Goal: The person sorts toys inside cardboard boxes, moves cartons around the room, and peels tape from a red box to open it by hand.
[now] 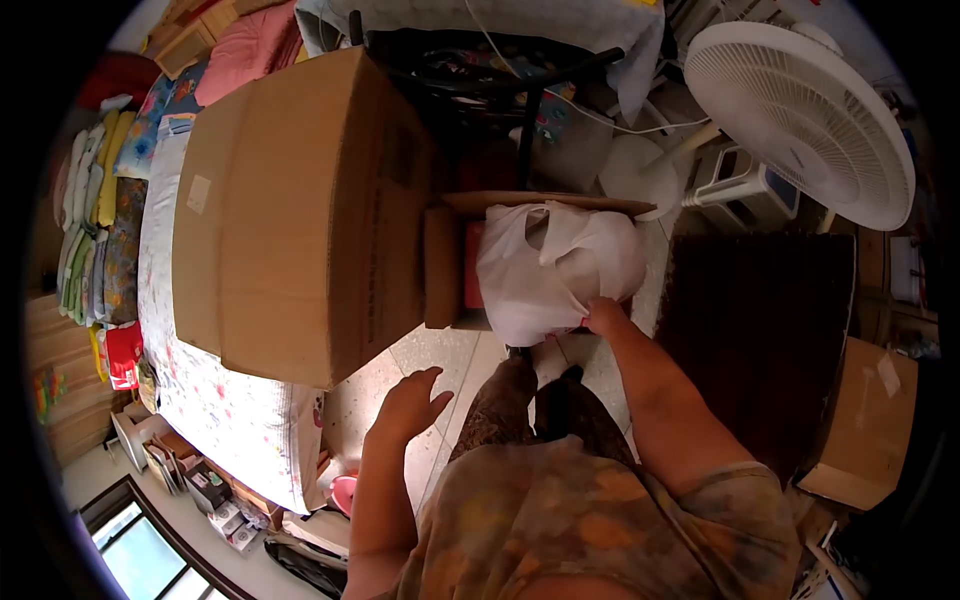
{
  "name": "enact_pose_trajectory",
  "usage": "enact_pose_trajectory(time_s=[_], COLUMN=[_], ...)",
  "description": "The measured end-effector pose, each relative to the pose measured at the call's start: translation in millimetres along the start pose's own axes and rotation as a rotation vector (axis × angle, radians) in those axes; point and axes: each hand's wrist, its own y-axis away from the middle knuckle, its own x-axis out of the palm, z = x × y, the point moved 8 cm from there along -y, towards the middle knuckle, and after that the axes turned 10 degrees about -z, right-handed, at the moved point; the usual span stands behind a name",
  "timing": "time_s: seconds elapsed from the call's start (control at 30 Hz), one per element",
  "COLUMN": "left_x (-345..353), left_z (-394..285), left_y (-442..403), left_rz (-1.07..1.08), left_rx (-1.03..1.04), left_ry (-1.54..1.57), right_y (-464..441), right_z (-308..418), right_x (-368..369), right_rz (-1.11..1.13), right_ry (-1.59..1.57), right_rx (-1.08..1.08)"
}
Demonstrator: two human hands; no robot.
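Observation:
A full white plastic bag point(545, 285) with its handles on top sits in an open cardboard box point(441, 270) on the floor before me. My right hand point(603, 316) is closed at the near right side of the bag, its fingers pressed against the plastic; a small pinkish-red bit shows beside them. My left hand point(408, 404) hangs in the air with fingers apart, holding nothing, to the left of my legs. Nearest to it is a large cardboard carton point(265, 220) resting on the bed. Something red shows inside the open box, left of the bag.
A white standing fan point(800, 120) stands at the back right, its cord running across the floor. A dark brown mat or board point(755, 340) lies to my right, with another cardboard box point(865, 425) beyond it. The bed point(240, 425) fills the left, with folded cloths point(100, 180) at its far side.

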Motion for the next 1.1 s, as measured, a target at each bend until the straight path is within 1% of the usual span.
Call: enact_pose_trajectory(time_s=[0.03, 0.07, 0.13, 0.17, 0.23, 0.27, 0.33, 0.37, 0.4, 0.43, 0.47, 0.5, 0.53, 0.57, 0.6, 0.63, 0.67, 0.7, 0.73, 0.77, 0.8, 0.87, 0.93, 1.0, 1.03, 1.07, 1.1], left_x=[2.0, 3.4, 9.6, 14.5, 26.8, 30.6, 43.3, 57.6, 62.8, 62.8, 60.8, 59.5, 57.2, 54.4, 54.1, 52.6, 51.1, 51.1, 48.3, 46.5, 47.4, 54.0, 56.7, 49.4, 42.5, 40.4, 37.0], left_z=[-2.2, -6.3, -12.1, -14.5, -17.2, -23.1, -31.8, -27.8, -30.1, -38.7, -48.5, -57.6, -72.8, -88.5, -98.2, -113.6, -127.5, -134.9, -142.5, -150.3, -156.8, -162.6, -172.5, -188.6, -195.8, -198.4, -195.2], left_y=[-5.2, -10.7, -20.8, -26.7, -39.0, -45.1, -52.6, -60.7, -62.2, -64.0, -65.4, -65.6, -64.0, -62.0, -61.4, -59.3, -60.3, -65.8, -72.6, -79.8, -90.1, -115.1, -139.9, -151.0, -159.0, -167.1, -171.8], left_rz=[0.006, 0.01, 0.012, 0.006, 0.007, -0.003, 0.008, -0.015, -0.018, -0.079, -0.141, -0.143, -0.142, -0.141, -0.142, -0.166, -0.191, -0.195, -0.205, -0.215, -0.223, -0.177, -0.152, -0.113, -0.146, -0.13, -0.111], left_rx=[0.003, 0.032, 0.062, 0.056, 0.008, 0.008, -0.002, 0.024, 0.02, 0.074, 0.129, 0.126, 0.186, 0.244, 0.237, 0.305, 0.373, 0.367, 0.365, 0.364, 0.36, 0.274, 0.206, 0.146, 0.138, 0.077, 0.017], left_ry=[-0.002, -0.027, -0.049, 0.028, 0.154, 0.157, 0.217, 0.278, 0.283, 0.269, 0.253, 0.256, 0.257, 0.257, 0.258, 0.253, 0.246, 0.246, 0.349, 0.454, 0.457, 0.524, 0.469, 0.389, 0.389, 0.407, 0.426], right_y=[7.8, 16.4, 37.6, 48.3, 71.2, 82.7, 113.7, 126.4, 140.8, 153.5, 164.1, 176.2, 188.0, 198.1, 209.2, 220.2, 227.5, 235.3, 243.1, 249.7, 254.7, 262.6, 270.6, 280.3, 284.8, 288.0, 292.6], right_z=[-1.6, -1.2, 9.6, 10.1, 22.7, 25.5, 27.2, 28.7, 26.8, 23.6, 21.0, 15.5, 10.0, 7.8, 4.8, 2.7, 2.7, 5.2, 9.1, 14.6, 19.6, 33.2, 46.1, 58.5, 64.7, 71.9, 73.5], right_x=[3.2, 0.3, -25.1, -32.7, -67.4, -82.4, -127.4, -144.5, -165.9, -184.3, -195.5, -206.1, -214.9, -221.1, -228.7, -234.8, -236.9, -239.2, -242.1, -243.5, -245.2, -248.6, -257.1, -269.4, -276.8, -281.9, -290.1], right_rz=[0.057, 0.057, -0.124, -0.127, -0.29, -0.295, -0.439, -0.436, -0.48, -0.523, -0.519, -0.543, -0.567, -0.563, -0.607, -0.651, -0.646, -0.646, -0.646, -0.624, -0.622, -0.614, -0.619, -0.68, -0.696, -0.703, -0.767], right_ry=[0.047, 0.044, -0.101, -0.096, -0.142, -0.137, -0.362, -0.359, -0.386, -0.412, -0.409, -0.47, -0.532, -0.531, -0.514, -0.497, -0.498, -0.499, -0.499, -0.485, -0.481, -0.42, -0.39, -0.257, -0.254, -0.255, -0.284], right_rx=[-0.012, -0.008, -0.073, -0.076, -0.206, -0.215, -0.221, -0.227, -0.217, -0.206, -0.21, -0.199, -0.188, -0.192, -0.185, -0.178, -0.185, -0.219, -0.253, -0.241, -0.251, -0.296, -0.343, -0.39, -0.424, -0.455, -0.446])
